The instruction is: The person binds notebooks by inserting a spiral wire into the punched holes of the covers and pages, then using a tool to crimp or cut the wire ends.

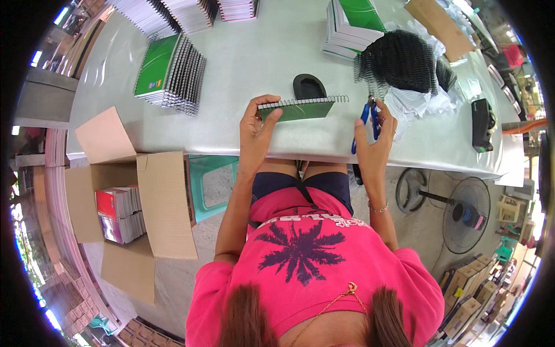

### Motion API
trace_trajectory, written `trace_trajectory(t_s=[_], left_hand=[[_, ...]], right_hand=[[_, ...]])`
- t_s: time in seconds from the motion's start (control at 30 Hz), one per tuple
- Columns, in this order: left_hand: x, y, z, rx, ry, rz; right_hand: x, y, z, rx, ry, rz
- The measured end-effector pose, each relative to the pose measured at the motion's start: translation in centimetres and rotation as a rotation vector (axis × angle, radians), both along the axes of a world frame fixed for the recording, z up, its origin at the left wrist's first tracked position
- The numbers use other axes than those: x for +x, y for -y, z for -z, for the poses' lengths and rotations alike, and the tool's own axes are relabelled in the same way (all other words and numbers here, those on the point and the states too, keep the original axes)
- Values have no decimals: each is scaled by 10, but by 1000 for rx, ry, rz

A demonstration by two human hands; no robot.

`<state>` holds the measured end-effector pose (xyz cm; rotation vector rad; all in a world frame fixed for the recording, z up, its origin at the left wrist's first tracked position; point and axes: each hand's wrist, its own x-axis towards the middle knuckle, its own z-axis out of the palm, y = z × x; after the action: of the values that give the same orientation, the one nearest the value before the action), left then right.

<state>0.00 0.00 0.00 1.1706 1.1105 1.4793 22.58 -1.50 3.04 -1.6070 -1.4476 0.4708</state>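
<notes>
A green spiral notebook [303,111] is gripped at its left end by my left hand [257,124], thumb in front and fingers behind. Its wire coil runs along the upper edge and sticks out past the right end. Blue-handled pliers [367,120] are in my right hand [377,130], their jaws pointing away from me, just right of the coil's loose end and apart from the notebook. Behind the notebook lies a dark oval object [309,87] on the table. A heap of black wire coils [399,62] sits beyond my right hand.
Bound green notebooks [167,75] are stacked at left, more green books [354,29] at the back. A black tool [483,125], perhaps a tape dispenser, stands near the table's right edge. An open carton [167,202] with notebooks is at left on a lower level; a fan [466,215] is at right.
</notes>
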Motion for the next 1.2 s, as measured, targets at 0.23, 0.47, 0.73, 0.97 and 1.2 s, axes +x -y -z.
trace_trajectory(t_s=[0.23, 0.47, 0.73, 0.97, 1.2], left_hand=[[-11, 3, -3, -114, -147, -20], [-14, 5, 0, -98, -91, 35], [-13, 7, -2, -122, -200, -14], [-8, 9, -3, 9, -370, -70], [-10, 18, -22, -69, -407, -53]], right_hand=[[-61, 29, -15, 99, -119, -456], [-82, 20, 7, 222, 85, -500], [-88, 22, 13, 238, 144, -467], [-87, 20, 5, -273, -624, -674], [-53, 5, -17, -901, -1197, -897]])
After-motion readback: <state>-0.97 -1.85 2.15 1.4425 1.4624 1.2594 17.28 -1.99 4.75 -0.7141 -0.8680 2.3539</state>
